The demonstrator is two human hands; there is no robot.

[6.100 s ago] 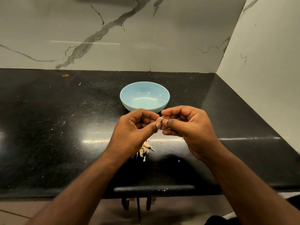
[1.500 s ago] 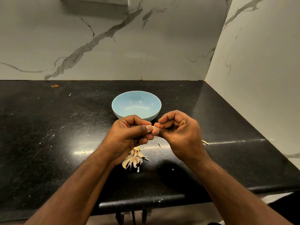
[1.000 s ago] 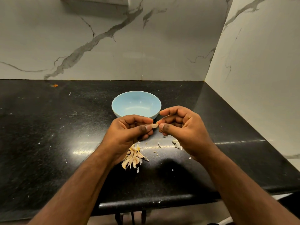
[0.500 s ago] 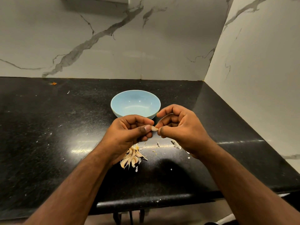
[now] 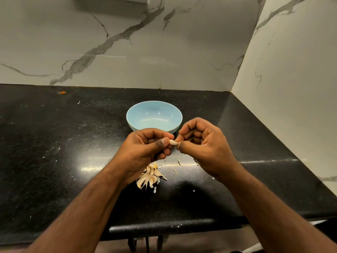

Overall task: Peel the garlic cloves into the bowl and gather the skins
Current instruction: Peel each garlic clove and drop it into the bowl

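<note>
Between curled hands, smooth pale clove

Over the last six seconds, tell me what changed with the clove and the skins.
The garlic clove, pinched between left hand and right hand, now shows bare and white. New skin flakes dropped beneath them. The bowl stays empty; the clove pile is unmoved.

Black speckled countertop, white grey-veined marble walls meeting at right corner
</note>
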